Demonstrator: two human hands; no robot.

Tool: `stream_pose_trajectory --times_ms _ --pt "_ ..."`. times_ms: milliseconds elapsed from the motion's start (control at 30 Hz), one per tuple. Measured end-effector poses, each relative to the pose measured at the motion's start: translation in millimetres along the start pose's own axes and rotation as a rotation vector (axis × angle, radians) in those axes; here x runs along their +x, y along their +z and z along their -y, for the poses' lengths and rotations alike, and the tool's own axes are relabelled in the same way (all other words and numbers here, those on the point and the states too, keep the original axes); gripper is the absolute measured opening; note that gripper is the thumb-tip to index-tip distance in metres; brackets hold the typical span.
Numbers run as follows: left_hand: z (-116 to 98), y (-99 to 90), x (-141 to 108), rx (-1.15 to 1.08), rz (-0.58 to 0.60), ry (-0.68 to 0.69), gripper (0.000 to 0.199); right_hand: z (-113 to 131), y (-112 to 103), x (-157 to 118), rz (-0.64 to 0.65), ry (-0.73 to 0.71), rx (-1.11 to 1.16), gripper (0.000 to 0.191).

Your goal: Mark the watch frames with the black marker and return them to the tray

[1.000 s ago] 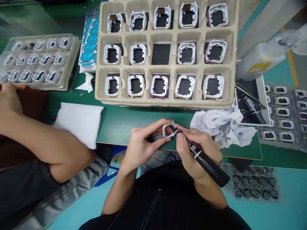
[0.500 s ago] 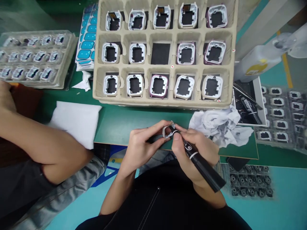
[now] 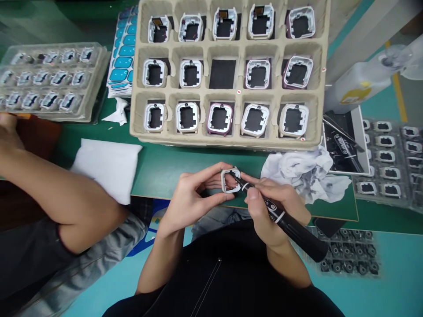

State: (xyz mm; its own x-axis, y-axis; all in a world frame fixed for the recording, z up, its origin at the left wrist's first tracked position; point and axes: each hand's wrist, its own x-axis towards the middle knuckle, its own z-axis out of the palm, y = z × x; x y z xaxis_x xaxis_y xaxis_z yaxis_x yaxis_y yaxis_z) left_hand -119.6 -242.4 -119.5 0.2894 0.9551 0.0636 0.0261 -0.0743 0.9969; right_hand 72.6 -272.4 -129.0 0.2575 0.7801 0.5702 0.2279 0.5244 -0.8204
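Observation:
Between its thumb and fingers, my left hand [image 3: 190, 198] grips a small pale watch-case frame [image 3: 224, 181] by its edges. A black marker pen [image 3: 299, 231] with white rings is held in my right hand [image 3: 276, 207]. The marker's tip reaches the frame's inner edge on the right; whether it touches, I cannot tell. Beyond my hands stands a beige moulded tray [image 3: 211, 140] with similar frames in its compartments, some with pink or purple sides. One compartment in the middle row has only a dark pad [image 3: 223, 74] in it.
Crumpled white cloth [image 3: 297, 171] lies right of my hands, beside a box [image 3: 365, 163] with tweezers and another marker. A folded white cloth [image 3: 105, 169] lies left. Another person's arm [image 3: 66, 189] rests at the left, near a clear tray [image 3: 89, 116]. A bottle [image 3: 360, 86] stands right.
The frame has turned, so its opening now faces me more. My right hand and the marker have shifted right and slightly down, leaving the tip at the frame's right side.

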Motion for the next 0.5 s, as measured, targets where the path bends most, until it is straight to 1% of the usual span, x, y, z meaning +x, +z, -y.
stream_pose_trajectory --times_ms 133,233,333,433,500 --pt "0.2 0.2 1.4 -0.045 -0.002 -0.035 0.053 0.7 0.6 2.1 0.012 -0.013 0.012 0.018" --pt "-0.4 -0.7 2.2 -0.079 0.006 -0.063 0.054 2.1 1.1 2.6 0.028 0.013 0.035 0.017" --pt "-2.0 -3.3 3.3 -0.125 0.016 -0.084 0.055 2.8 0.6 0.3 -0.041 0.027 0.077 0.015" --pt "-3.1 -6.7 4.5 -0.210 0.018 -0.102 0.055 2.4 -1.0 -3.8 -0.055 0.060 0.062 0.014" --pt "-2.7 -8.3 4.8 -0.290 0.017 -0.114 0.054 1.3 -1.9 -6.6 -0.059 0.057 0.034 0.014"
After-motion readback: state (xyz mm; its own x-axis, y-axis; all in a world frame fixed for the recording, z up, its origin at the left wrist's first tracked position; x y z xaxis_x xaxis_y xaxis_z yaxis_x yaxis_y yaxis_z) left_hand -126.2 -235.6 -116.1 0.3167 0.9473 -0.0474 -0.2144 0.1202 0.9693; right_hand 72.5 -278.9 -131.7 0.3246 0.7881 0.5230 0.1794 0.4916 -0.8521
